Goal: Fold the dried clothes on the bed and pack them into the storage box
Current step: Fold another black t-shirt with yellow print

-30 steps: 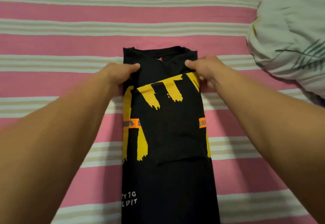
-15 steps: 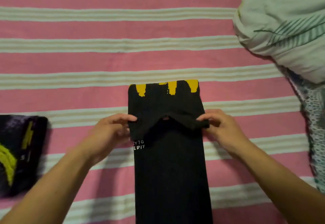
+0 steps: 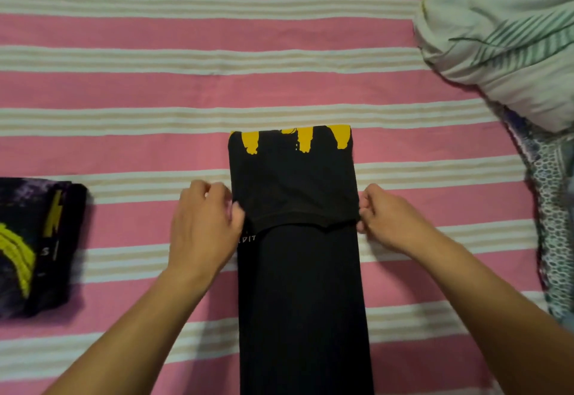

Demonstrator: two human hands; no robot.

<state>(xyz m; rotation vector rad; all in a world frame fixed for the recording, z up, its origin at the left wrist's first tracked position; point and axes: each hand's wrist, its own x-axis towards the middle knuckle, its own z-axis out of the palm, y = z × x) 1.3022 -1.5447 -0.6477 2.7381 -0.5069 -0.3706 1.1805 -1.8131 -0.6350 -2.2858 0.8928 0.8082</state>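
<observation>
A black T-shirt point(image 3: 298, 286) with yellow print lies as a long narrow strip on the pink striped bed sheet point(image 3: 124, 90). Its collar end is folded down over the strip, and the collar edge lies about a third of the way along it. My left hand point(image 3: 205, 224) pinches the left corner of that folded-over part. My right hand point(image 3: 388, 220) pinches the right corner. Both hands sit level with the collar edge. No storage box is in view.
A folded dark garment point(image 3: 34, 245) with yellow-green print lies at the left edge. A pale green pillow point(image 3: 503, 37) sits at the top right, with a patterned cloth point(image 3: 553, 208) below it along the right edge.
Both hands carried the collar end from the far end toward me, folding it over the strip and laying it flat. The view shifted, bringing the folded dark garment into sight.
</observation>
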